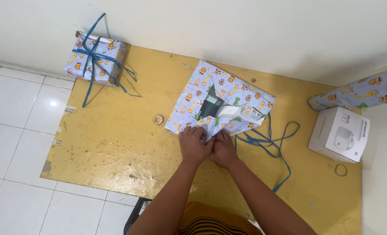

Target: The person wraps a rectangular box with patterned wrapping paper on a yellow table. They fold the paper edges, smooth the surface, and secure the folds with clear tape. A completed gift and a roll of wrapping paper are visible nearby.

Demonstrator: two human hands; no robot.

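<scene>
Both hands press side by side on the near edge of a half-wrapped box point(222, 102): the left hand point(194, 146) and the right hand point(223, 149) lie curled, fingers pinching the animal-print paper down, near the middle of the yellow table point(115, 143). Blue ribbon point(267, 141) trails to the right. A tape roll point(158, 119) sits left, a finished parcel point(95, 58) far left, a white carton point(339, 134) right.

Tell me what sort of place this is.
Probably a home or small-shop gift-wrapping spot: a worn yellow table against a white wall, on white floor tiles. A finished ribbon-tied parcel, a roll of animal-print paper and a tape roll suggest it.
</scene>
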